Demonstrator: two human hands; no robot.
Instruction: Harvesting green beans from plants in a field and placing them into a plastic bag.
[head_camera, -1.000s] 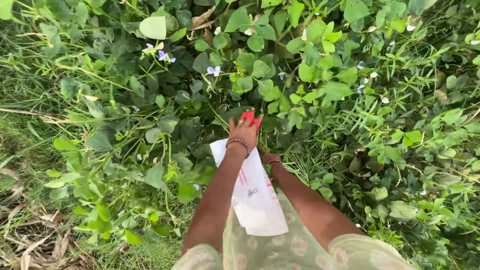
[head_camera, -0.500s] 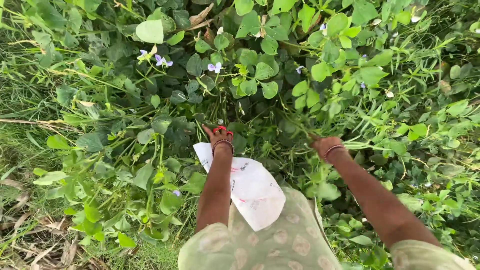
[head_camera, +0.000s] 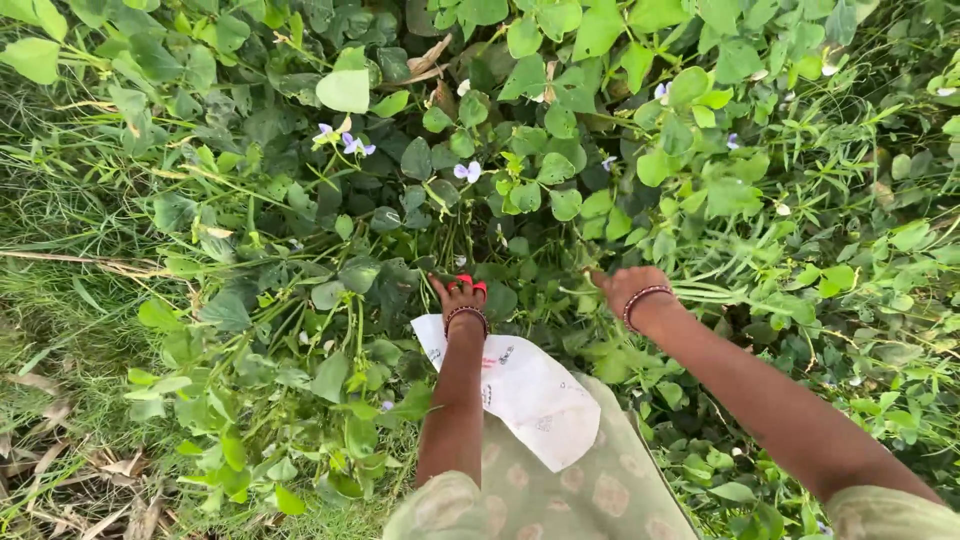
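Hands both down in vines; left hand (head_camera: 460, 297) pinches white bag (head_camera: 520, 390), fingers clamped on top edge, bag trailing back toward body; right hand (head_camera: 625, 287) curled among stems, grip unclear, pods (head_camera: 700, 292) lying crosswise just right of it

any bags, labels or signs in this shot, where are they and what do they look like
White plastic bag: hangs below the left hand, over the leafy vines and against the green patterned garment; flat, rounded, white with small red and dark print.
No signs, screens or separate labels in view.
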